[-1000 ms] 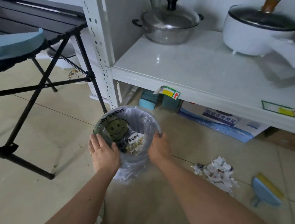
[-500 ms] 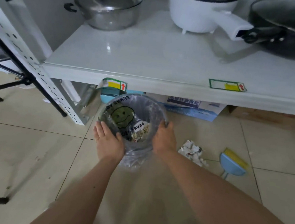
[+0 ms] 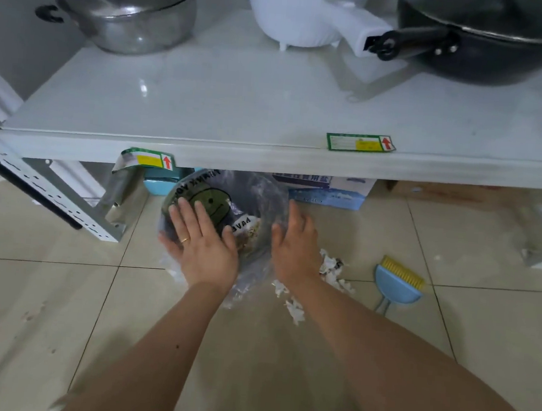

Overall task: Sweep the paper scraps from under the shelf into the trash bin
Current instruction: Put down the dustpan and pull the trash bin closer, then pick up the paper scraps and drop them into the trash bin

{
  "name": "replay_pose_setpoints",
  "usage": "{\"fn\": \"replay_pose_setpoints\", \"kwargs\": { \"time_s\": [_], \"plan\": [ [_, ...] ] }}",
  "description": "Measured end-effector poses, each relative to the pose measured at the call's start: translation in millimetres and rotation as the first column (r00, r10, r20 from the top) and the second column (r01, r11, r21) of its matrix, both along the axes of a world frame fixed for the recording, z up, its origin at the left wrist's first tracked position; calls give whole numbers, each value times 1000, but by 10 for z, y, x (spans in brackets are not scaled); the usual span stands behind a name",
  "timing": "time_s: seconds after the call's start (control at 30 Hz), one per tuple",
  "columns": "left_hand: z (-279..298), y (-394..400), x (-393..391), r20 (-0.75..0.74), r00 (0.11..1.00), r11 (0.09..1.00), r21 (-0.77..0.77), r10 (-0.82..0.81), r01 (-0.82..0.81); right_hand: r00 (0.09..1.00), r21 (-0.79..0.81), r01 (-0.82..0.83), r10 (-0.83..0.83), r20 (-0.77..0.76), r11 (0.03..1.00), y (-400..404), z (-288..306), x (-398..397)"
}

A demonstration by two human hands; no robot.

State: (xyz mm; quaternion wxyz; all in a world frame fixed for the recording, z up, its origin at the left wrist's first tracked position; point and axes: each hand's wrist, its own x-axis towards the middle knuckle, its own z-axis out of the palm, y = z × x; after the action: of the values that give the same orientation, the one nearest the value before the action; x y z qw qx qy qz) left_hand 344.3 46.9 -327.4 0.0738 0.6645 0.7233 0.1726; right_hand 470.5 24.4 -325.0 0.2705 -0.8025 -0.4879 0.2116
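Note:
A small round trash bin (image 3: pixel 257 194) with a clear liner and a green smiley print stands on the tiled floor at the shelf's front edge (image 3: pixel 266 161), its far side tucked under it. My left hand (image 3: pixel 201 245) lies flat over the bin's near left rim with fingers spread. My right hand (image 3: pixel 295 246) is at the bin's right side, fingers straight and apart. White paper scraps (image 3: pixel 331 270) lie on the floor just right of the bin, partly behind my right wrist. A blue dustpan (image 3: pixel 396 288) with a yellow-bristled brush lies further right.
On the shelf stand a steel pot (image 3: pixel 129 15), a white electric pot (image 3: pixel 297 13) and a black wok (image 3: pixel 486 44). Under it sit a blue-and-white box (image 3: pixel 329 193) and a teal box (image 3: pixel 159 180). A perforated shelf upright (image 3: pixel 53 194) slants at left.
The bin has moved with my hands toward the shelf and rightward, closer to the scraps. Both hands gripped its rim before; now their fingers are spread.

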Motion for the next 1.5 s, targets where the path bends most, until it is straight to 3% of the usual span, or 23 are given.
{"fn": "replay_pose_setpoints", "kwargs": {
  "time_s": [0.07, 0.17, 0.27, 0.37, 0.47, 0.53, 0.67, 0.77, 0.87, 0.97, 1.17, 1.3, 1.5],
  "plan": [
    [-19, -118, 276, -20, 986, 977, 138, -163, 164, 999, 13, 34, -34, 7, 999, -95, -69, 129],
    [-133, -319, 677, -79, 920, 892, 228, -384, 391, 997, -22, 80, -80, -1, 997, -226, -212, 363],
    [-332, -486, 935, -68, 810, 778, 240, -583, 580, 994, -110, 106, -105, 9, 988, -292, -401, 600],
    [-577, -562, 1059, -17, 688, 681, 123, -726, 722, 995, -198, 96, -92, 30, 976, -327, -614, 777],
    [-806, -481, 1104, 150, 755, 750, -97, -638, 654, 997, -250, 80, -83, -4, 965, -353, -854, 902],
    [-998, -385, 1096, 216, 800, 734, -319, -559, 599, 997, -328, 57, -68, -21, 943, -346, -1040, 995],
    [-1359, -262, 1053, 87, 872, 639, -647, -482, 417, 990, -571, -15, -67, -123, 821, -314, -1405, 1221],
    [-1546, -254, 1031, -10, 899, 570, -776, -438, 269, 991, -697, -71, -31, -132, 713, -306, -1632, 1374],
    [-1667, -272, 1065, -106, 899, 572, -801, -425, 176, 997, -736, -63, 18, -69, 674, -285, -1762, 1449],
    [-1759, -214, 1189, -144, 880, 619, -761, -452, 194, 997, -708, -80, 51, -62, 702, -206, -1823, 1441],
    [-1930, 11, 1476, 32, 883, 648, -667, -468, 368, 976, -619, -199, 211, -56, 760, -10, -1876, 1296],
    [-1949, 9, 1573, 84, 818, 624, -603, -569, 496, 968, -567, -250, 202, -147, 785, 6, -1851, 1190],
    [-1645, -56, 1554, 183, 856, 671, -550, -484, 497, 977, -511, -212, 169, -129, 833, -48, -1536, 1154]
  ]
}}
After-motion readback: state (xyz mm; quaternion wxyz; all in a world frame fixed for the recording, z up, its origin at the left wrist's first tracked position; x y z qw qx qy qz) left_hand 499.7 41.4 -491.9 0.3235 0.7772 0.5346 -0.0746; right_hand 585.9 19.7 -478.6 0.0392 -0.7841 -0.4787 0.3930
